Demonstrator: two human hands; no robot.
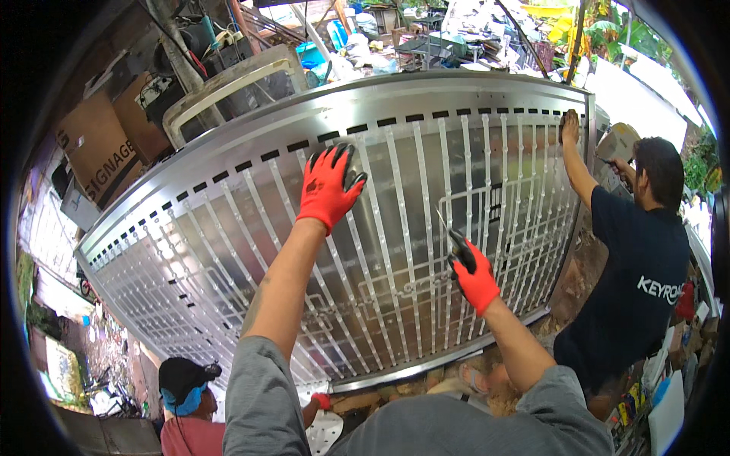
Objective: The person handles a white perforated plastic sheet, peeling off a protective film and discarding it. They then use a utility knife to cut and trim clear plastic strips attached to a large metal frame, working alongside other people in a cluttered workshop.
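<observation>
Tilted in front of me is a large shiny metal panel (395, 178) with long rows of whitish light strips (391, 171) and small black blocks along its upper border. My left hand (328, 186), in a red glove with black fingertips, rests on the panel's upper part, fingers spread. Lower and to the right, my right hand (475, 277) wears the same kind of glove. Its fingers are closed round a slim tool with a thin metal shaft (441, 218), pointing up and left; the handle is mostly hidden. I cannot tell whether its tip touches the panel.
At right a co-worker in a dark shirt (635, 258) lays one hand on the panel's end. Another person in a black cap (186, 380) is at the lower left. Cardboard boxes (99, 148) and a worn pale frame (228, 91) stand behind the panel, with clutter beyond.
</observation>
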